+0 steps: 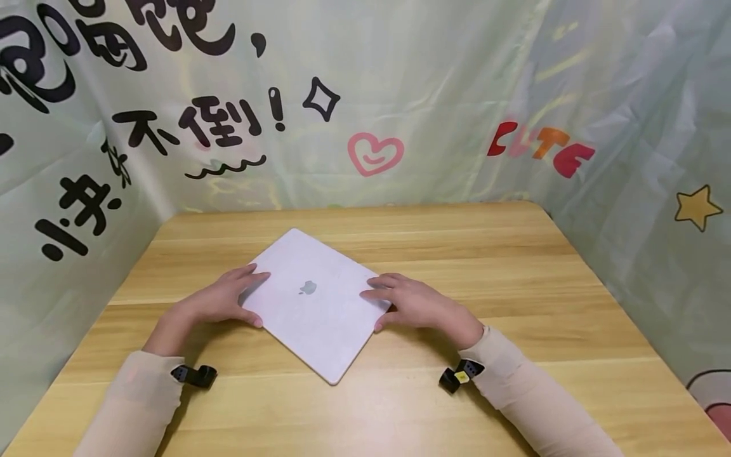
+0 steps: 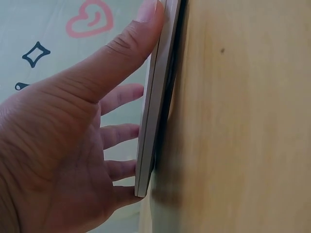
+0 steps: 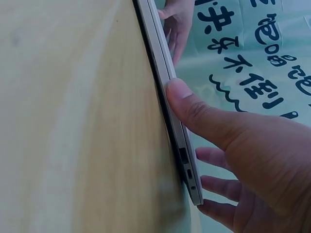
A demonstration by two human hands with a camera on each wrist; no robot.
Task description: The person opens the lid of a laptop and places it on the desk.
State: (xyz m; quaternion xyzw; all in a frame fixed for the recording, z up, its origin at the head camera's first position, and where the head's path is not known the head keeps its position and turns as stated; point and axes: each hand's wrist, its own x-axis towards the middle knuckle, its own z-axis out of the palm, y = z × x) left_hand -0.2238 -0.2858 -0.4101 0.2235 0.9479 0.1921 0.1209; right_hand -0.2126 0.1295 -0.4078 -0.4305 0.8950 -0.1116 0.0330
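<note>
A closed silver laptop (image 1: 320, 330) with an apple logo on its lid lies turned diagonally on the wooden table. My left hand (image 1: 225, 295) holds its left corner, thumb at the near edge and fingers spread over the far side. At the opposite corner my right hand (image 1: 414, 301) holds it likewise, with the thumb (image 3: 180, 90) against the edge. In the left wrist view, the laptop's thin side (image 2: 151, 116) shows just above the tabletop, with a dark strip beneath. The right wrist view shows small ports along the laptop's edge (image 3: 167, 92).
The wooden table (image 1: 514, 266) extends around the laptop on every side. A pale printed curtain (image 1: 445, 76) with lettering, a heart and a star encloses the back and sides. Dark wrist cameras sit at my left cuff (image 1: 194, 376) and right cuff (image 1: 459, 376).
</note>
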